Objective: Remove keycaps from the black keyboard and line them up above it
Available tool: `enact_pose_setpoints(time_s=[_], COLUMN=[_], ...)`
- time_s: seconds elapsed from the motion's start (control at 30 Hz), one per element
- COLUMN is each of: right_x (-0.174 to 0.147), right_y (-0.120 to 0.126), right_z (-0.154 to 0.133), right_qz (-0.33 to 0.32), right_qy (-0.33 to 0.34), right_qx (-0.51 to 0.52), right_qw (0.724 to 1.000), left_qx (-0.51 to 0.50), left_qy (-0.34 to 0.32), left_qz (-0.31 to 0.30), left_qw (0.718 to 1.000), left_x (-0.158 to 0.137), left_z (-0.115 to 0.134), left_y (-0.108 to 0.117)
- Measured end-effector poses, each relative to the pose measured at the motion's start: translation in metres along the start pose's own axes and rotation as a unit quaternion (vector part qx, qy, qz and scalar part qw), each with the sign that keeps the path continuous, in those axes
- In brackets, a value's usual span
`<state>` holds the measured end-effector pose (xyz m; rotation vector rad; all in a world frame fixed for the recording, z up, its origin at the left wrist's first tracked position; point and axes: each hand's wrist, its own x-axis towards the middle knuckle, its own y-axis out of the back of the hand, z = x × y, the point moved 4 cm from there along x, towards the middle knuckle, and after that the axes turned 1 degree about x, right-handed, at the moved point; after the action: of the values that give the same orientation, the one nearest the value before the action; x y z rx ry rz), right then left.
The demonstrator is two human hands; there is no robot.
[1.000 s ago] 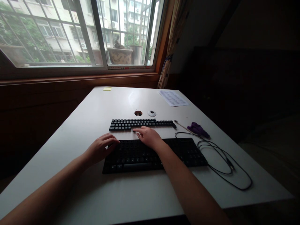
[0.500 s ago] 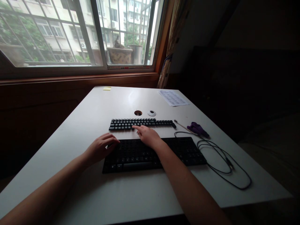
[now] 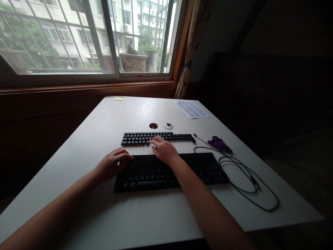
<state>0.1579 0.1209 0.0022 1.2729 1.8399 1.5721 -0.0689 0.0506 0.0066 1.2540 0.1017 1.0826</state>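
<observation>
A black keyboard (image 3: 203,170) lies on the white table (image 3: 125,218) in front of me. Just beyond it, loose black keycaps (image 3: 135,138) lie in neat rows. My left hand (image 3: 111,165) rests with curled fingers on the keyboard's upper left corner and holds nothing. My right hand (image 3: 163,151) reaches over the keyboard's top edge, and its fingertips touch the near row of keycaps. A small shiny metal tool glints under its fingers.
The keyboard's black cable (image 3: 247,187) loops on the table at the right. A purple object (image 3: 220,143) and a thin stick (image 3: 201,139) lie right of the keycaps. Farther back are a cable hole (image 3: 153,125), its cap (image 3: 168,126), a printed sheet (image 3: 191,108) and a yellow note (image 3: 119,98).
My right hand has moved forward from the keyboard's top edge onto the rows of keycaps. A dark keycap seen at its fingertips earlier no longer shows. The left hand has stayed put.
</observation>
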Motion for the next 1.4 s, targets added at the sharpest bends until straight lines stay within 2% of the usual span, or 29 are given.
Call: enact_pose_setpoints(time_s=[0.23, 1.4], right_x=[0.001, 0.001], right_y=[-0.01, -0.016], right_z=[-0.01, -0.007], right_qz=[-0.014, -0.023], right_qy=[0.052, 0.06], right_qx=[0.0, 0.005], right_qw=[0.999, 0.998], left_qx=[0.004, 0.001], left_qy=[-0.007, 0.002], left_qz=[-0.002, -0.021], left_qw=[1.0, 1.0], left_x=[0.001, 0.0], left_z=[0.001, -0.002], left_y=[0.0, -0.002])
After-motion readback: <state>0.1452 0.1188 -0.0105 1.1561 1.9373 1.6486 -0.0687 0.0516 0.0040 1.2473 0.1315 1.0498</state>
